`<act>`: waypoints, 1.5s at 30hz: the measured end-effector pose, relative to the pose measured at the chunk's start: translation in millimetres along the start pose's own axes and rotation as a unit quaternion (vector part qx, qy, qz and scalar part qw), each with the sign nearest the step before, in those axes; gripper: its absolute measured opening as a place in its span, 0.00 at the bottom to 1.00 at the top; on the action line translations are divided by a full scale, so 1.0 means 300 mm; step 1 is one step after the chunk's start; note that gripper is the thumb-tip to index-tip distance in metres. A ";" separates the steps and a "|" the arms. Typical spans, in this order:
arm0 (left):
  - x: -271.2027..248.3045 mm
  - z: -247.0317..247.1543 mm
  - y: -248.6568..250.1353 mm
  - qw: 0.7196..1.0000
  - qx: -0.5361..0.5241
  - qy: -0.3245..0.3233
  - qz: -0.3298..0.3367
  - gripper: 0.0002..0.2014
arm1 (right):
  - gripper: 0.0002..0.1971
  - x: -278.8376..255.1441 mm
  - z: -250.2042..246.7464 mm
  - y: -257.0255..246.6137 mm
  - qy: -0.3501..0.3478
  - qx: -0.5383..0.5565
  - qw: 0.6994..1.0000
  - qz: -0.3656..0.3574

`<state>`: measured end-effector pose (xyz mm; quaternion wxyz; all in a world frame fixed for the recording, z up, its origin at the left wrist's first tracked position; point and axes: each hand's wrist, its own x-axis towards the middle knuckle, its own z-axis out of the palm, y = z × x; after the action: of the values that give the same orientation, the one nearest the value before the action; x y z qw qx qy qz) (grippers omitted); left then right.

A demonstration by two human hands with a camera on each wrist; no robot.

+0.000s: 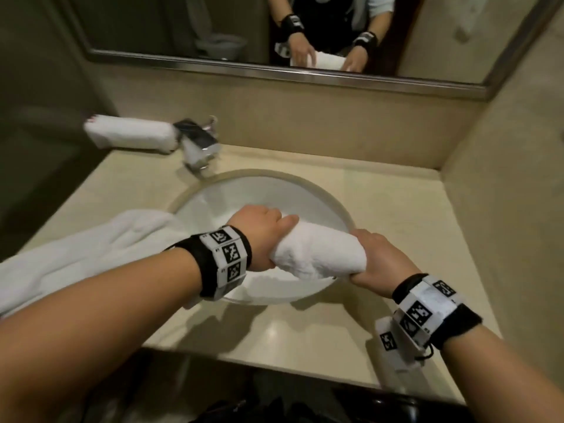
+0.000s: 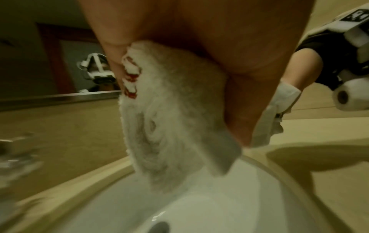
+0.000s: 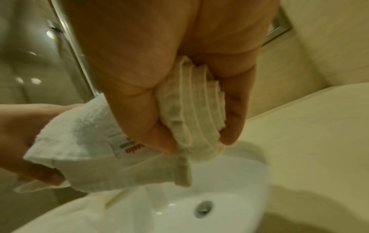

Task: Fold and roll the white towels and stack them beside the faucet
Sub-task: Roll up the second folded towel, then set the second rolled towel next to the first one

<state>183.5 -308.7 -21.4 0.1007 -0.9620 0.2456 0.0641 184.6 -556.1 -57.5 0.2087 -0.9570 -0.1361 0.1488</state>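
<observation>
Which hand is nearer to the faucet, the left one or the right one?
Left. The left hand grips the rolled towel at its end toward the faucet; the right hand grips the far end, farther away.

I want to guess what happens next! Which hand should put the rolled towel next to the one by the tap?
Probably the left hand. It already grips the rolled towel, and the finished roll beside the tap lies on its side; the right hand is farther.

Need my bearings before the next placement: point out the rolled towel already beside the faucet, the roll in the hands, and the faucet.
Rolled towel beside the faucet (image 1: 129, 134): head view, middle of its top.
Held roll (image 1: 317, 254): head view, middle between both hands.
Faucet (image 1: 198, 140): head view, chrome body.
</observation>
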 end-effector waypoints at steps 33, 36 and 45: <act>-0.004 0.513 -1.550 0.963 -0.053 -0.024 -0.263 0.35 | 0.37 1.325 0.457 -1.237 0.014 -0.082 0.996 -0.012; -0.028 0.498 -1.546 0.963 -0.053 -0.036 -0.261 0.36 | 0.38 1.309 0.440 -1.247 0.004 -0.082 0.996 -0.017; -0.276 0.361 -1.371 0.939 -0.196 0.005 -0.283 0.40 | 0.35 1.007 0.280 -1.266 0.012 -0.114 0.976 -0.184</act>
<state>302.9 107.1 -45.7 -0.0767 -0.9928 -0.0537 0.0748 358.2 -96.0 -32.3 0.1235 -0.9349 -0.3231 0.0801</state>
